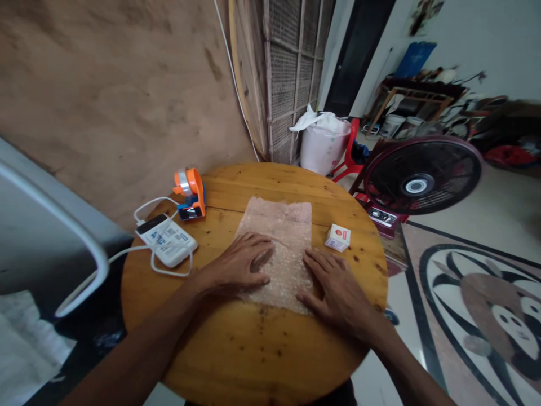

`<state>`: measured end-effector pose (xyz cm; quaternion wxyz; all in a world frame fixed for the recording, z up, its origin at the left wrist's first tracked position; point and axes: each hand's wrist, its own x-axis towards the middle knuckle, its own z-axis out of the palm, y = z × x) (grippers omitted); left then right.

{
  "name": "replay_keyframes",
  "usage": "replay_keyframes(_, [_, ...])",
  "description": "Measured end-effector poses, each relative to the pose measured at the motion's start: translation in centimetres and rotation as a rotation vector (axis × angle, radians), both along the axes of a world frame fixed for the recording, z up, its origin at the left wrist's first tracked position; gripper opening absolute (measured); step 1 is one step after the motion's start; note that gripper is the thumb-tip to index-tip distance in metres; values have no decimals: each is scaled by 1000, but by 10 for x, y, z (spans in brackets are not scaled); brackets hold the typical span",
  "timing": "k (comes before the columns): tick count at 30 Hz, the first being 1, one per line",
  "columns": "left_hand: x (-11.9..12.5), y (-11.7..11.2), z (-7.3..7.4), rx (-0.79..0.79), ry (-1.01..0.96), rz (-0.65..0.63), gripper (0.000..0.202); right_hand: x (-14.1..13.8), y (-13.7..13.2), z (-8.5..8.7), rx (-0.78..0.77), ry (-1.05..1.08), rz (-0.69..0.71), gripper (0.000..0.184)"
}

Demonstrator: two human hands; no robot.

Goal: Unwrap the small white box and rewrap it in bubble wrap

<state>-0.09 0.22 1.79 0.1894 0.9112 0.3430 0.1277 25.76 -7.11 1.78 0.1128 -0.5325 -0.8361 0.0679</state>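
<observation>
A sheet of bubble wrap (281, 225), clear with a pinkish look, lies flat on the round wooden table (262, 349). My left hand (240, 262) rests on its left edge, fingers stretched out and thumb apart. On the right edge lies my right hand (332, 285), also with fingers extended and thumb spread. Neither hand grips anything. Just beyond my right hand stands a small white box (337, 237) with red print.
At the table's left are a white power bank (169, 242) with cables and an orange tape dispenser (190, 194). A dark fan (422, 177) stands beyond the right edge. Behind the table are a white sack (323, 144) and a red chair (350, 152).
</observation>
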Motion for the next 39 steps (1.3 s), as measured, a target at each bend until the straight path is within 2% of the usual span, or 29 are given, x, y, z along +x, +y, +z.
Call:
replay_keyframes(10, [-8,-1,-3,12,17,-25,66,-4,-5,-10,8,27,-70,65])
replay_keyframes(13, [-6,-1,-4,31,-36,4,50,-4,-6,-9,-13,12,-77,63])
replay_keyframes(15, [-2,-2,-5,57,-79,20,36,-3,-5,-6,-23,8,-68,55])
replay_keyframes(17, [2,-3,-6,88,-99,42,30,-4,-3,1,-14,-4,-63,47])
replay_keyframes(20, [9,-5,-9,132,-85,83,38,-16,-2,17,64,-45,-59,37])
replay_keyframes(22, [11,-5,-12,157,-72,99,51,-32,-1,29,114,-36,-24,34])
replay_keyframes(24, [12,-4,-15,164,-64,99,54,-52,3,37,100,24,72,34])
replay_keyframes(26, [12,-3,-16,152,-64,97,53,-68,12,39,41,54,216,43])
replay_keyframes(28, [11,-2,-17,140,-73,94,57,-77,26,37,-20,43,288,61])
replay_keyframes(31, [10,-2,-18,146,-81,79,72,-71,46,31,-99,7,259,78])
replay_keyframes(34, [9,-3,-16,167,-59,89,64,-50,52,29,-161,-49,167,81])
replay_keyframes(36, [8,-3,-15,178,-36,94,55,-37,47,29,-193,-44,118,75])
replay_keyframes(39, [7,-2,-14,175,-9,76,59,-25,36,25,-180,98,35,52])
